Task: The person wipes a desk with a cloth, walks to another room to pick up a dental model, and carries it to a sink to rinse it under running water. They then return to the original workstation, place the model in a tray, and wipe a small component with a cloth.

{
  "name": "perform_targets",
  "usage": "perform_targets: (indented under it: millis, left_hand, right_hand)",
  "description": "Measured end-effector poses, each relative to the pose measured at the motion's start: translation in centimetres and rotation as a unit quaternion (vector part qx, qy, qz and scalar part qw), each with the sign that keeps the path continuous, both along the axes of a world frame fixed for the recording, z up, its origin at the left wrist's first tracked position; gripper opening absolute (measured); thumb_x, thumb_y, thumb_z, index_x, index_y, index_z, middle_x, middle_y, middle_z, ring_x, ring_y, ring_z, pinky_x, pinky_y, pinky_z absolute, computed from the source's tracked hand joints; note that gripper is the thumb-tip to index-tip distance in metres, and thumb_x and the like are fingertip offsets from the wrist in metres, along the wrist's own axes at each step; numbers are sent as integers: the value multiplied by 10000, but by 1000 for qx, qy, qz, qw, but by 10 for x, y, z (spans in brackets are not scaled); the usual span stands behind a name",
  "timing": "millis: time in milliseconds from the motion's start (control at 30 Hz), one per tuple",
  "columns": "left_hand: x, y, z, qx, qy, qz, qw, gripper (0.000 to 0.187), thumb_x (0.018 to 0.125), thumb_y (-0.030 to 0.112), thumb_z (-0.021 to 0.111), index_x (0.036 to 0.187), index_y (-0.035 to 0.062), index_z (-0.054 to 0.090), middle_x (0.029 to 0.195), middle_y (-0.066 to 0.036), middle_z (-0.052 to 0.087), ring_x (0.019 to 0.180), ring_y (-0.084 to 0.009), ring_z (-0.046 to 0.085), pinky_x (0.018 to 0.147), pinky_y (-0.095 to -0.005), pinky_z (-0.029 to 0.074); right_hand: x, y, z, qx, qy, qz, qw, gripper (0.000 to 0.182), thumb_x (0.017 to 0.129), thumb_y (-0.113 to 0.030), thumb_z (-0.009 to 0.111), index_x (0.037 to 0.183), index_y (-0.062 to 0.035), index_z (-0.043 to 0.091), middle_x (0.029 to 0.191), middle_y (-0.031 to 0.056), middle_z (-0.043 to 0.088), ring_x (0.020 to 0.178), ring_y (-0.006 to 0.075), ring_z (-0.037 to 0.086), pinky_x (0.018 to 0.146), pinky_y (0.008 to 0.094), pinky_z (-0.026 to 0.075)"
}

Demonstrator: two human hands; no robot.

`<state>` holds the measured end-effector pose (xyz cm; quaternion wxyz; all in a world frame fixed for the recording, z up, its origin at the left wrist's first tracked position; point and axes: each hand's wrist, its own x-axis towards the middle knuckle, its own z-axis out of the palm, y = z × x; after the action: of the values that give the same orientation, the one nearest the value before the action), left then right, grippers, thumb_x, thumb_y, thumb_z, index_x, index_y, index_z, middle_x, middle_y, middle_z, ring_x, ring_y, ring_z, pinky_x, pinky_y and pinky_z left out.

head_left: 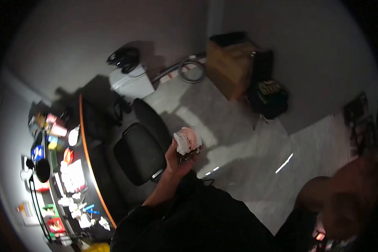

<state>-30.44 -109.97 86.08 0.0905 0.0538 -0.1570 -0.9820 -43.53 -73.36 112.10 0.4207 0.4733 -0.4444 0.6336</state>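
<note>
Near the middle of the head view, my left hand (180, 163) is wrapped round a pink and white crumpled bundle (187, 140), held over the grey floor. Something small and dark metallic shows under the bundle, against the fingers; I cannot make out what it is. At the lower right, close to the camera, my right hand (352, 197) is dark and blurred. Its fingers cannot be told apart, and whether anything is in it is hidden.
A black office chair (140, 153) stands left of my left hand, beside a cluttered desk (97, 185) with a lamp (42, 169). Farther off are a white box (132, 86), a coiled cable (191, 71), a cardboard box (229, 65) and a dark bag (271, 98).
</note>
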Motion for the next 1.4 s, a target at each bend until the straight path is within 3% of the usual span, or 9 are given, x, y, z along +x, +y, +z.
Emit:
perform_targets:
  millis: [100,133,167,300,433,633,867,1067,1400]
  left_hand:
    - [-66,49,-6,80,40,-113,990,632,921,581,562,1361,133,497,1265,-152,581,1146,-364,600,728,-394,611]
    - [-85,67,-5,90,28,-143,985,637,921,587,556,1360,129,497,1261,-154,581,1138,-363,606,734,-395,614]
    - [-105,85,-2,98,17,-173,980,643,921,594,550,1359,126,496,1258,-157,582,1131,-362,611,740,-395,616]
    - [-186,156,12,63,-25,-304,950,660,867,635,602,1309,149,550,1203,-92,622,1088,-314,624,739,-347,561]
    - [-280,243,-1,62,-58,-390,917,648,874,637,587,1298,149,562,1150,-88,647,1028,-278,652,715,-364,582]
    - [-410,396,1,195,-70,-558,804,599,930,588,523,1278,103,562,1068,-120,669,930,-262,679,748,-430,589]
    - [-519,609,21,30,-166,-743,647,607,925,626,522,1220,103,614,1106,-116,678,987,-294,680,828,-500,579]
    - [-544,812,34,-196,34,-697,689,523,1015,494,451,1361,105,499,1271,-72,599,1153,-206,594,956,-396,508]
    - [-636,981,42,-177,-11,-640,748,446,1050,348,408,1283,-2,556,1116,-79,639,1004,-177,630,881,-340,510]
  right_hand:
    - [-7,-15,-39,94,-93,-3,991,329,859,-177,631,1145,-15,623,1120,176,603,971,269,580,838,371,457]
    - [-17,-28,-42,220,-134,-108,960,256,853,-145,707,1088,-52,667,1044,105,638,891,178,585,736,299,450]
    - [-33,-32,-64,215,-235,-59,946,175,817,-92,735,984,-48,706,1004,121,647,850,194,588,715,304,453]
    - [-103,-2,-144,355,-458,41,814,427,854,-118,734,1254,-35,610,1177,108,631,1052,197,598,828,327,489]
    - [-167,73,-195,248,-583,140,761,553,903,-123,714,1387,3,479,1277,144,576,1077,166,580,936,336,492]
    - [-237,212,-203,124,-628,-4,768,596,858,-79,748,1397,-36,499,1350,127,569,1254,242,536,1046,411,447]
    - [-258,387,-216,-24,-626,-215,749,624,823,-118,785,1376,-6,519,1345,158,563,1202,234,563,1013,366,462]
    - [-272,573,-195,-58,-619,-302,723,644,837,-181,785,1393,-14,506,1155,100,565,1112,218,598,904,350,541]
    - [-377,737,-170,18,-641,-387,662,631,789,-172,824,1350,-48,562,1087,78,499,1014,159,599,757,312,632]
